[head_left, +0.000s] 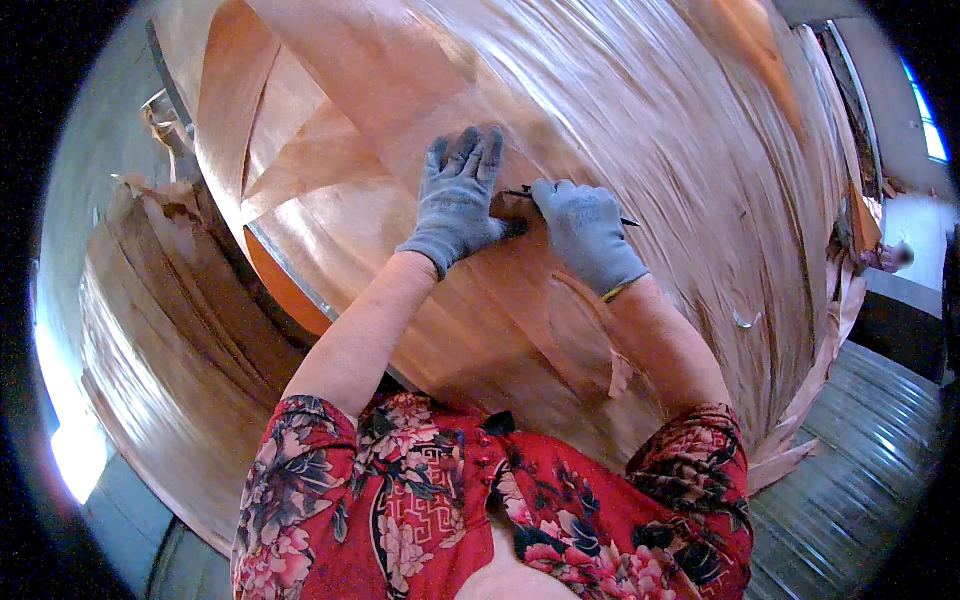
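Observation:
Sheets of pinkish-brown wood veneer (660,170) lie in a wide stack before me, with rippled layers on the right. My left hand (460,205), in a grey work glove, presses flat on the sheets, its fingers pointing away. Close to its right, my gloved right hand (588,232) is closed round a slim black tool (629,222), a knife or a pen by its shape; I cannot tell which. The tool's front end reaches toward the left hand, and its back end sticks out past the knuckles. A dark patch shows beside the left thumb.
Another stack of brownish veneer (190,330) stands at the left. A torn strip (585,320) lies near my right forearm. Ragged edges (790,440) hang down the stack's right side, above a ribbed grey surface (840,470). An orange-brown sheet (285,280) shows along the left edge.

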